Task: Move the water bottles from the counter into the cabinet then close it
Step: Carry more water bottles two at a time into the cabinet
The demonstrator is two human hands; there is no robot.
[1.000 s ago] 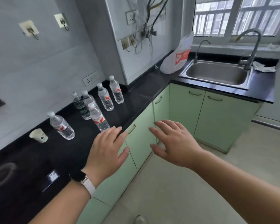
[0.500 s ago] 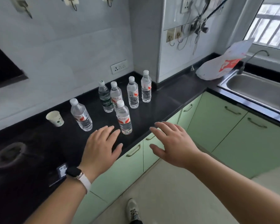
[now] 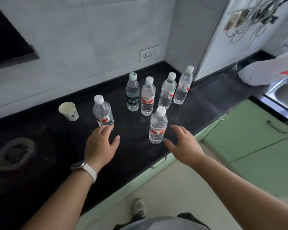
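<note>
Head: left hand (image 3: 101, 145), right hand (image 3: 183, 145) spread; right maybe touching bottle (image 3: 158, 127).

Everything stands on the counter (image 3: 206, 100). From the nearest bottle (image 3: 158, 127), the row of four bottles (image 3: 147, 98) is at 12 o'clock, behind it. The lone bottle (image 3: 102, 112) is at 10 o'clock, with the cup (image 3: 68, 111) at its 9 o'clock. The sink (image 3: 284, 93) lies at 2 o'clock.

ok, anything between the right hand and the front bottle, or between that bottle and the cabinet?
Nothing visible stands between the right hand and the front bottle; its thumb is already beside the base. Toward storage, the visible green cabinet doors below the counter are shut, so a door must be opened first.
</note>
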